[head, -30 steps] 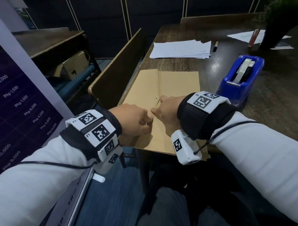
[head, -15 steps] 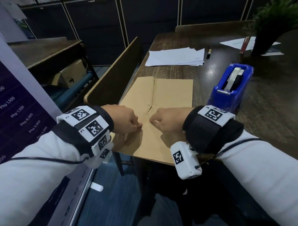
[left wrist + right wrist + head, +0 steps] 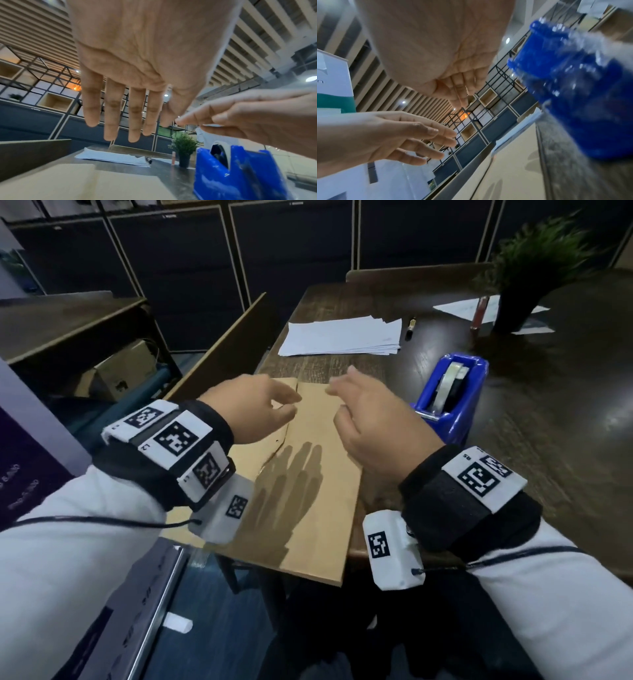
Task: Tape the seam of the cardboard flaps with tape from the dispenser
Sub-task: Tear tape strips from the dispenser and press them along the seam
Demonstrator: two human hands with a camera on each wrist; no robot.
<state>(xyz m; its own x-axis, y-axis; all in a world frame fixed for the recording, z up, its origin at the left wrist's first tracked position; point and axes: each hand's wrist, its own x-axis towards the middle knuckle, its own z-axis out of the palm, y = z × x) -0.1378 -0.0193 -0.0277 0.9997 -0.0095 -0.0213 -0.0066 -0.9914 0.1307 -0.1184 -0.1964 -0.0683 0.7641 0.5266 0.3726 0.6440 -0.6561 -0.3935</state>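
Left hand (image 3: 255,409) and right hand (image 3: 373,422) hover above the cardboard flaps (image 3: 308,474), fingers loosely extended, holding nothing. Seam (image 3: 291,419) lies between them. Blue tape dispenser (image 3: 452,395) stands just right on the tabletop (image 3: 548,422).

dark wood table (image 3: 565,419) | dark cabinets (image 3: 291,251) behind | blue floor (image 3: 212,628) | slatted ceiling (image 3: 34,33)

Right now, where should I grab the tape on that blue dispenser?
Pinch the loose tape end at the metal cutter on the blue plastic tape dispenser, coming from its near end; the roll sits sunk between the walls. The right hand is nearest.
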